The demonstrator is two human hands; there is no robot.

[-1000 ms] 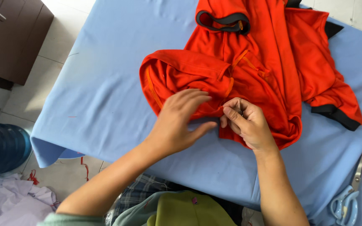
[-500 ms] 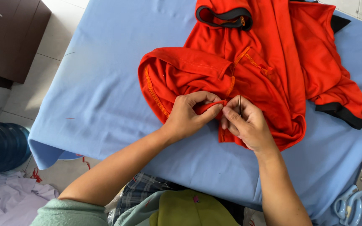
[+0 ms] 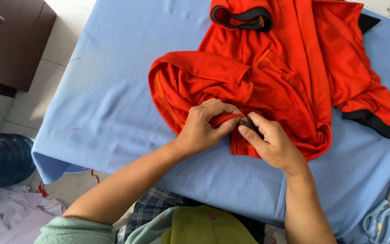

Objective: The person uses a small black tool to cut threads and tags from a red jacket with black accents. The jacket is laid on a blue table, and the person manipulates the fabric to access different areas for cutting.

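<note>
Pinching a fold of the red shirt [image 3: 290, 77], my left hand [image 3: 206, 126] has its fingers pressed together on the cloth. My thumb and fingers squeeze a little ridge of the red stuff near the bottom edge of the shirt. My right hand [image 3: 269, 144] is right next to it, almost touching. It is closed on a small dark tool [image 3: 249, 123], and only the tip of the tool pokes out by my thumb. The tip sits at the fold that my left hand holds up. I cannot tell what kind of tool it is, since my fingers hide most of it.

The shirt lies bunched up on the blue table [image 3: 113, 99], close to the middle. It has a black collar [image 3: 242, 19] at the top and a black cuff [image 3: 371, 123] on the sleeve at the right. Orange stitches run along its seams.

Scissors [image 3: 387, 212] with pale blue handles lie at the right edge of the table, well apart from my hands. A blue tub [image 3: 1, 158] stands on the floor at the left, with some pale cloth [image 3: 10, 212] near it.
</note>
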